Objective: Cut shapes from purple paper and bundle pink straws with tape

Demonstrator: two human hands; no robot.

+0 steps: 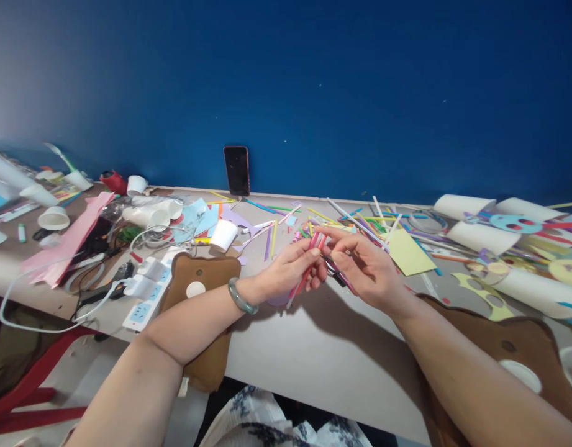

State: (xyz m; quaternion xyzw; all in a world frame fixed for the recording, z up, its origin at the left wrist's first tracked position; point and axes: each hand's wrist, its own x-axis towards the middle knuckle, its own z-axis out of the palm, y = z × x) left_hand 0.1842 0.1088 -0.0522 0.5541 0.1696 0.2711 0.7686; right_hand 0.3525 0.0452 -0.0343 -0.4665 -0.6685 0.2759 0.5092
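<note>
My left hand (297, 264), with a bracelet at the wrist, is closed around several thin red and pink sticks (306, 276) that slant down toward the table edge. Close on its right, my right hand (360, 264) has its thumb and index finger drawn together near the sticks' upper ends; whatever lies between these fingertips is too small to make out. Both hands are over the middle of the table (313, 347). Behind them lie colored sticks and paper scraps, partly hidden by the fingers.
A phone (237, 171) leans upright on the blue wall. Left are a paper cup (223, 236), a power strip (148, 295) with cables and a brown cushion (208, 323). Right are yellow paper (409, 251), white rolls (541, 292) and another brown cushion (490, 347).
</note>
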